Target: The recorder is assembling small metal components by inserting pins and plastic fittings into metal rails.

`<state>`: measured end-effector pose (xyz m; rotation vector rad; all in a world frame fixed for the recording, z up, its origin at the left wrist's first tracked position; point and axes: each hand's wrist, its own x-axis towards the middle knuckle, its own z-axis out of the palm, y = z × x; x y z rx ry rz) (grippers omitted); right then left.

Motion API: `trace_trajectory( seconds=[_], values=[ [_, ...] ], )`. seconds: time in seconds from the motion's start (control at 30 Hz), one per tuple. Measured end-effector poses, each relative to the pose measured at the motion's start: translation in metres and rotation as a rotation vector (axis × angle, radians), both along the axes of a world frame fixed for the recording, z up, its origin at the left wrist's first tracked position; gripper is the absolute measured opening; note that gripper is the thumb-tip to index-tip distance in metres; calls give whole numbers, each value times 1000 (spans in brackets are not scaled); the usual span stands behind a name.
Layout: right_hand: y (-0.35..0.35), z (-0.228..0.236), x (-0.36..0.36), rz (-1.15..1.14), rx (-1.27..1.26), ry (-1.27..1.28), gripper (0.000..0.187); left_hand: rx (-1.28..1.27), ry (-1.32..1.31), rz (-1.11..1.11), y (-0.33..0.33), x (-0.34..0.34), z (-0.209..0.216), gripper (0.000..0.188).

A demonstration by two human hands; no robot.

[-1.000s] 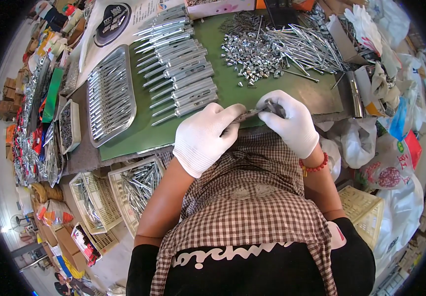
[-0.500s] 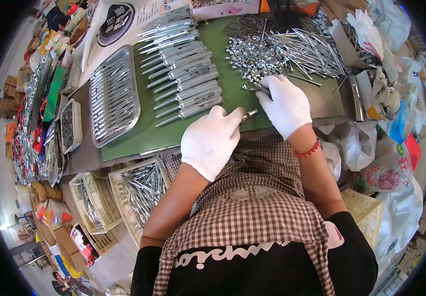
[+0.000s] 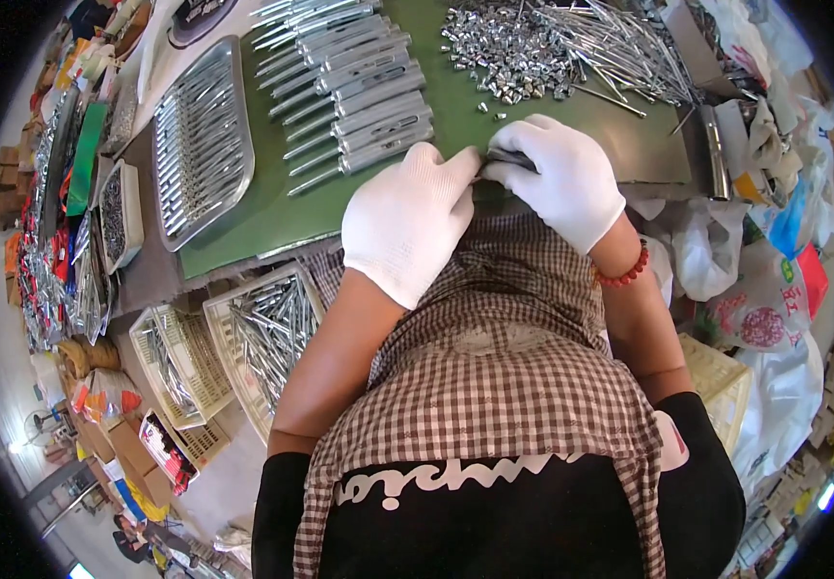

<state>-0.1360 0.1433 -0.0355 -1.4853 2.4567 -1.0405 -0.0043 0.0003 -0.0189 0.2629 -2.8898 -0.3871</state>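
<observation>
The broad counter (image 3: pixel 272 205), flat-topped and green, carries metal parts. Across it lies a row of silvery metal tools (image 3: pixel 386 125), each with a smooth, slotted cylindrical body and a slender pointed shaft directed left. Left of these, a rectangular, round-cornered, shiny metal tray (image 3: pixel 249 135) holds closely ranked slim metal rods (image 3: pixel 200 135). Below the counter's edge, a cream plastic basket (image 3: pixel 227 359) contains loose, crisscrossed metal pieces (image 3: pixel 274 323). The left hand (image 3: pixel 409 220) and right hand (image 3: pixel 563 181), both in white knitted gloves, meet at the counter's near edge. The right hand clasps a dark grey metal piece (image 3: pixel 510 158) between thumb and fingers, just right of the left fingertips; the left fingers are drawn together, but what they grip cannot be told. Beyond lie a tangled heap of long, thin metal rods (image 3: pixel 619 48) and, adjoining it, a pile of small, glossy, stubby metal fittings (image 3: pixel 523 72).
</observation>
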Motion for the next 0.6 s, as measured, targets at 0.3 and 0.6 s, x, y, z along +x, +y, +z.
trace_trajectory(
  seconds=[0.3,0.6],
  values=[
    [24,22,16,-140,-167,-122,13,15,-5,21,3,2,6,23],
    [-6,4,-22,-62,43,295,21,11,-21,24,2,3,1,21]
  ],
)
